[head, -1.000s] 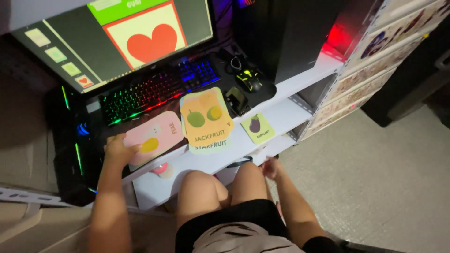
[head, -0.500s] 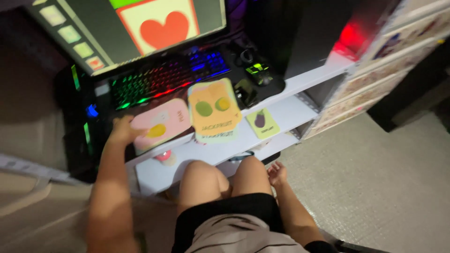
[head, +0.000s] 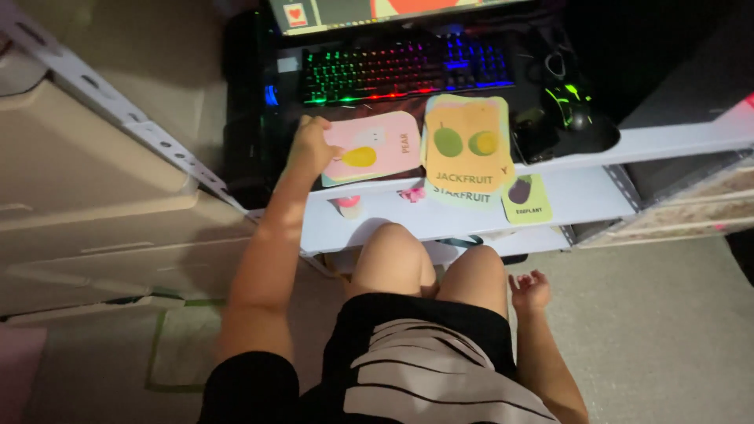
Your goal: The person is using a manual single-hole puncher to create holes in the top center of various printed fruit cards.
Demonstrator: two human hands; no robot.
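My left hand (head: pixel 310 145) reaches forward and grips the left edge of a pink card with a yellow pear picture (head: pixel 381 145), which lies on the desk in front of the keyboard. To its right lies an orange card showing two green fruits (head: pixel 467 145), stacked over another card. A small green card with an eggplant picture (head: pixel 526 198) sits further right on the white desk (head: pixel 589 196). My right hand (head: pixel 530 290) hangs beside my right knee, fingers apart, holding nothing.
A rainbow-lit keyboard (head: pixel 400 71) and a black mouse (head: pixel 577 118) lie behind the cards, below a monitor (head: pixel 393 9). Two small pink objects (head: pixel 348 204) sit at the desk's front edge. A pale drawer unit (head: pixel 94 196) stands at the left, shelves at the right.
The view has swung down and left, so the desk sits higher in the frame. My left hand stays on the pink card's edge; my right hand stays by my knee.
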